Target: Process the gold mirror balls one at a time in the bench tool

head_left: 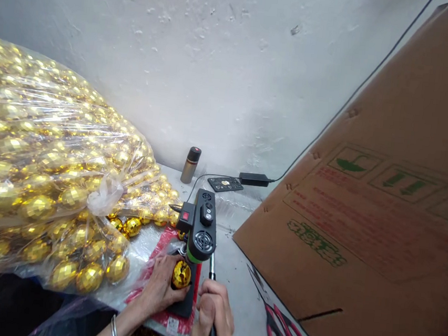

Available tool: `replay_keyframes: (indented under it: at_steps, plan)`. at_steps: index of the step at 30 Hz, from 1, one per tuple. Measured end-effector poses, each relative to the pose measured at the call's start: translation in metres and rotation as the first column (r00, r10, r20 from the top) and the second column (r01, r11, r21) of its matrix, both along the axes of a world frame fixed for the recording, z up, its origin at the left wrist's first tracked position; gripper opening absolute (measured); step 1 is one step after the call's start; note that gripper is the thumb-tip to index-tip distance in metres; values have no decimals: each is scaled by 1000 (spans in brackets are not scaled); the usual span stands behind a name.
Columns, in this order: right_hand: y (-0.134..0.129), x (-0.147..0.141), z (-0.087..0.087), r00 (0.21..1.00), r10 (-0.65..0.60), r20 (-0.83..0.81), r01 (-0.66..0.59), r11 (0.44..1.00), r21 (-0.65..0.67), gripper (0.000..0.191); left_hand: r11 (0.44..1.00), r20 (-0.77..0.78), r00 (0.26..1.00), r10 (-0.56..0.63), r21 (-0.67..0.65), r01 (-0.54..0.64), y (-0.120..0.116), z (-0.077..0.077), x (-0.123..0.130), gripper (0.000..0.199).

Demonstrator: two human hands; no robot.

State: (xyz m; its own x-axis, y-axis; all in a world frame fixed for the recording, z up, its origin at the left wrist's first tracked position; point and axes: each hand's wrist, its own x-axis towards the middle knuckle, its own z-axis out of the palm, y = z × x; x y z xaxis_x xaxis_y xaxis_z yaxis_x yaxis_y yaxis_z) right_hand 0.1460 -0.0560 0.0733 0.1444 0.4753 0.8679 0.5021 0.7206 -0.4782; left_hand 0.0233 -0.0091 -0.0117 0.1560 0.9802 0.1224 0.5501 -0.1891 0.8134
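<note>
My left hand (164,285) is closed around a shiny gold faceted bauble (181,275), thumb and fingers on its sides. The bauble sits below the head of a small black press-like machine (205,224) with vent grilles and a green band. A red switch (185,215) is on the machine's side. My right hand (213,317) grips the black-ended metal lever (212,267) at the machine's right. Under the bauble is the dark base plate (182,310), lying on red plastic sheeting (162,318). The contact between bauble and machine is hard to make out.
A big clear bag (105,193) of gold baubles fills the left side. At right stand a cardboard box (363,202) and red-handled scissors (278,321). Behind the machine are a small dark-capped bottle (191,165), a black patterned card-like item (225,184) and a power adapter (253,179) with a cable.
</note>
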Motion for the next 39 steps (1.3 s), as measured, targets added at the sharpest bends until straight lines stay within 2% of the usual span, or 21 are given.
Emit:
replay_keyframes:
  at_steps: [5, 8, 13, 17, 23, 28, 33, 39]
  plan:
    - [3, -12, -11, 985, -83, -152, 83, 996, -7, 30, 1000, -8, 1000, 6, -4, -6, 0, -4, 1, 48]
    - [1, -16, -15, 979, -131, -159, 135, 991, 13, 32, 1000, 28, 999, 18, -1, -18, 0, -7, 2, 51]
    - [-8, -18, -21, 965, -197, -174, 172, 973, -151, 31, 1000, 45, 999, 18, -25, -17, 0, -9, 3, 53]
    - [-12, -15, -19, 975, -163, -154, 133, 973, -189, 33, 999, 37, 999, 35, -14, -34, 0, -9, 4, 53]
    - [-7, -19, -11, 960, -215, -181, 193, 972, -135, 37, 1000, 44, 999, 26, -6, -26, 0, -9, 4, 52]
    - [2, -23, -16, 955, -176, -238, 168, 984, -52, 35, 999, 60, 998, 34, -1, -34, 0, -11, 4, 51]
    - [10, -23, -29, 949, -163, -271, 185, 981, 57, 36, 999, 57, 997, 46, 12, -47, 1, -14, 4, 54]
    - [11, -20, -54, 961, -168, -221, 183, 982, 51, 35, 999, 73, 997, 30, 12, -31, 2, -14, 4, 52]
